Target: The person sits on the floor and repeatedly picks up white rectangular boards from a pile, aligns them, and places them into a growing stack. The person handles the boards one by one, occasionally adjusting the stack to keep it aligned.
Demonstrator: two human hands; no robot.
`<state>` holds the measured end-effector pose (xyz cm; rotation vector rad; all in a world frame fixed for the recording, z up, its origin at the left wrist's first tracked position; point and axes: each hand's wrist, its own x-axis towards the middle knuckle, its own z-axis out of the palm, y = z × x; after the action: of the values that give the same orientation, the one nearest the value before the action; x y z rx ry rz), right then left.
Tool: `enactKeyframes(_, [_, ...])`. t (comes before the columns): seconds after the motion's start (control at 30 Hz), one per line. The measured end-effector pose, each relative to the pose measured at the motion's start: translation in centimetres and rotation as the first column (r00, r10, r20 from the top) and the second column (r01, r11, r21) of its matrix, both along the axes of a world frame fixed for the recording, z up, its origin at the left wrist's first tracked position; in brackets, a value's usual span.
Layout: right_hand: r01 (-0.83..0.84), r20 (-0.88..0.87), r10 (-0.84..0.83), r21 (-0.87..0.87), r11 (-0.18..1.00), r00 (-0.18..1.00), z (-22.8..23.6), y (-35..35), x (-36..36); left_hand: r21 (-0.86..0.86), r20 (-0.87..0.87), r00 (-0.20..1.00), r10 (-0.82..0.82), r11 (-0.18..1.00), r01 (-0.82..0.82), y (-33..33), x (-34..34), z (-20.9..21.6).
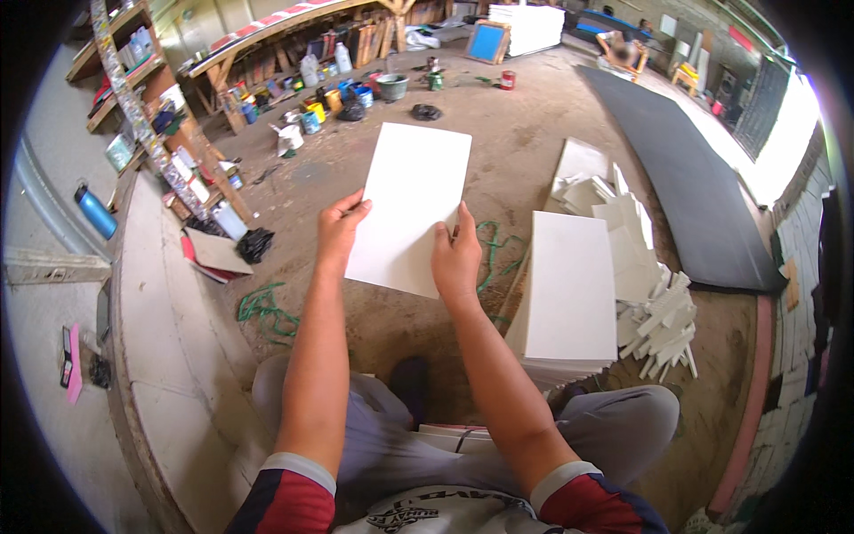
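A white rectangular sheet of paper or thin card (411,200) is held up in front of me, above the floor. My left hand (339,230) grips its left edge, thumb on the face and fingers behind. On the opposite side my right hand (457,254) pinches the lower right edge the same way. Whether it is one sheet or several together I cannot tell. To the right of my right hand stands a thick stack of white sheets (572,289), beside my right knee.
White offcuts (660,320) lie heaped right of the stack. Beyond them stretches a long dark mat (689,169). Green strapping (267,311) is tangled on the floor. Paint cans and a grey bucket (391,86) stand farther off. A low concrete ledge (169,356) runs along my left.
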<state>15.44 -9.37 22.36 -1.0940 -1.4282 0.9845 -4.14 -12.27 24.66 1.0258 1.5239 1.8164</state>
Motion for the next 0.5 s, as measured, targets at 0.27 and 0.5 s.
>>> enactKeyframes(0.27, [0.161, 0.239, -0.241, 0.31, 0.937, 0.941, 9.8, 0.8, 10.1, 0.041, 0.011, 0.98, -0.199, 0.979, 0.198, 1.1, 8.9, 5.6])
enactKeyframes(0.5, [0.262, 0.398, -0.35, 0.26, 0.93, 0.848, 10.9, 2.5, 19.3, 0.049, -0.084, 0.949, -0.304, 0.95, 0.309, 4.2, 18.0, 7.9])
